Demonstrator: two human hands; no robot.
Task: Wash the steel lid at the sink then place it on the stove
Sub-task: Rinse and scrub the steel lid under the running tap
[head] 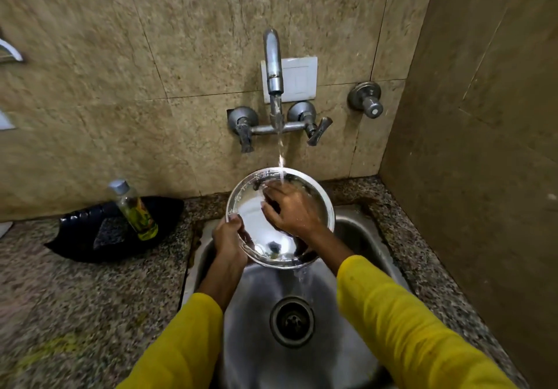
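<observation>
Over a steel sink, the left hand grips the rim of a round steel lid, fingers curled around its lower-left edge. The right hand, fingers loosely bent, presses on the lid's inner face, which tilts up toward the camera beneath the tap's running stream.
</observation>
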